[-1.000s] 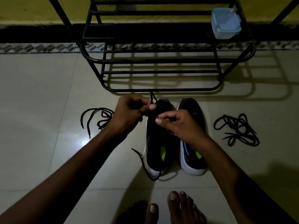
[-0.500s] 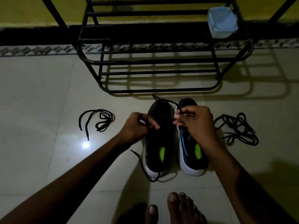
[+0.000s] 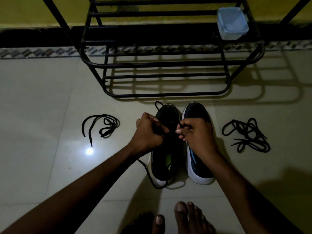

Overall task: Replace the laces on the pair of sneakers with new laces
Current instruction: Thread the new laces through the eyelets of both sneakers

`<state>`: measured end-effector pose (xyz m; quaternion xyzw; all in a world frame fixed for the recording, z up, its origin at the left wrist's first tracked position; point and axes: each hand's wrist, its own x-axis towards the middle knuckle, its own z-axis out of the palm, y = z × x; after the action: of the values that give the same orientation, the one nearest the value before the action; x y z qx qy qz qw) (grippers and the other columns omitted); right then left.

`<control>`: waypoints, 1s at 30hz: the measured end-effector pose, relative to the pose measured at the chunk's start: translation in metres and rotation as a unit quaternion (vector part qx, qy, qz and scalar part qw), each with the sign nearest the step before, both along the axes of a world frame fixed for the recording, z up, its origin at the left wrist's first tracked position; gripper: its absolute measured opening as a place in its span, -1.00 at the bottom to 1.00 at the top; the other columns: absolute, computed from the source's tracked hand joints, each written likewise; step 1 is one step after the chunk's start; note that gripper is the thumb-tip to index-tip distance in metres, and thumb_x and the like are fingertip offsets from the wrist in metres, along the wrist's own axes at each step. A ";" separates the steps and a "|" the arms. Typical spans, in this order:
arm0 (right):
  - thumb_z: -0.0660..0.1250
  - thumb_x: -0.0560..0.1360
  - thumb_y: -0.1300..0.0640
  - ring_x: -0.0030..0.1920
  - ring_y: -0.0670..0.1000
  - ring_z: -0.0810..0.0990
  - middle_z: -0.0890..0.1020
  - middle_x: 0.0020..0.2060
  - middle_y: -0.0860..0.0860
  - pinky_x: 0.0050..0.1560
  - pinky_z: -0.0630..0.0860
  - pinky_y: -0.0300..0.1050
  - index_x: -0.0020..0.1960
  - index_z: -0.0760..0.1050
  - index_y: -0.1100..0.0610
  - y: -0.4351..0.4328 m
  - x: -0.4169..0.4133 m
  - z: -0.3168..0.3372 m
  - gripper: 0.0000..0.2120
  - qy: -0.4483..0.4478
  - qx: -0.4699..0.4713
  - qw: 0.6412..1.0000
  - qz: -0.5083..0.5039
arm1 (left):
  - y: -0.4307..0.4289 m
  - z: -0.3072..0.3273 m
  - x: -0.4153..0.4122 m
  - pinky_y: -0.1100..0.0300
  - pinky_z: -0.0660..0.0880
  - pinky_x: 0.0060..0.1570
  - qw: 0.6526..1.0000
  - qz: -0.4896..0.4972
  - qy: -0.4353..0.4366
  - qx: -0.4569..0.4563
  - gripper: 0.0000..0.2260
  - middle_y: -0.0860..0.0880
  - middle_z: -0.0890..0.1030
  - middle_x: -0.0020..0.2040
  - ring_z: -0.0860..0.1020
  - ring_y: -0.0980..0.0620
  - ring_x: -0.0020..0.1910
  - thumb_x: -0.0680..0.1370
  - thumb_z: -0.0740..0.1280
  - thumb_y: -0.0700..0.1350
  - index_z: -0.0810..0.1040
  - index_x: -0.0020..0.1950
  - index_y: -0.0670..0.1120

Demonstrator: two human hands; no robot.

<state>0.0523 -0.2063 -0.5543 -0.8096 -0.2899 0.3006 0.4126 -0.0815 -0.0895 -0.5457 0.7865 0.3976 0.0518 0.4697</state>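
While both hands met over the black, white-soled sneaker [image 3: 168, 114] just before the black metal shoe rack [image 3: 165, 94], threading looked underway: the left hand [image 3: 148, 132] had its fingers curled round the thin black lace [image 3: 155, 105], and the right hand's [image 3: 197, 135] fingers pinched it. Next, a tip needed guiding into an eyelet. Eyelets were lost in darkness; whether the lace was new was unclear.

Black metal rack [image 3: 162, 65] on tiled floor [image 3: 42, 98]
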 end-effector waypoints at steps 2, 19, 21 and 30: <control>0.38 0.51 0.38 -0.37 -0.18 0.63 0.65 -0.40 0.02 -0.27 0.58 -0.27 -0.21 0.62 0.21 0.000 0.001 0.000 -0.83 -0.004 -0.007 1.000 0.015 | 0.001 -0.001 0.001 -0.06 0.40 0.35 1.000 0.008 0.004 -0.015 -0.71 0.23 0.37 -0.03 0.41 -0.03 0.23 0.37 0.59 -0.17 0.62 -0.32 0.22; 0.38 0.52 0.32 -0.33 -0.20 0.60 0.64 -0.38 -0.08 -0.28 0.46 -0.30 -0.28 0.60 0.09 0.007 0.009 -0.006 -0.76 -0.033 -0.052 0.995 0.076 | -0.007 -0.010 0.001 -0.02 0.37 0.39 0.993 0.062 -0.059 -0.078 -0.65 0.16 0.38 0.02 0.32 -0.01 0.28 0.46 0.47 -0.24 0.66 -0.36 0.22; 0.40 0.50 0.33 -0.34 -0.23 0.58 0.63 -0.39 -0.08 -0.25 0.45 -0.33 -0.29 0.59 0.10 0.007 0.009 -0.006 -0.76 -0.049 -0.060 0.993 0.090 | -0.008 -0.005 0.000 -0.02 0.35 0.39 0.991 0.045 -0.081 -0.092 -0.67 0.22 0.52 -0.10 0.32 -0.06 0.28 0.47 0.43 -0.30 0.65 -0.31 0.14; 0.39 0.50 0.31 -0.32 -0.28 0.55 0.60 -0.39 -0.10 -0.29 0.40 -0.46 -0.23 0.59 0.10 0.007 0.009 -0.003 -0.82 -0.081 -0.081 0.983 0.143 | -0.002 0.005 -0.003 0.07 0.40 0.34 0.993 0.005 -0.084 -0.077 -0.67 0.39 0.49 -0.14 0.37 -0.06 0.29 0.45 0.45 -0.34 0.63 -0.32 0.10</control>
<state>0.0610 -0.1988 -0.5570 -0.8121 -0.4100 0.3120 0.2739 -0.0848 -0.0919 -0.5403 0.7388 0.3631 0.0889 0.5607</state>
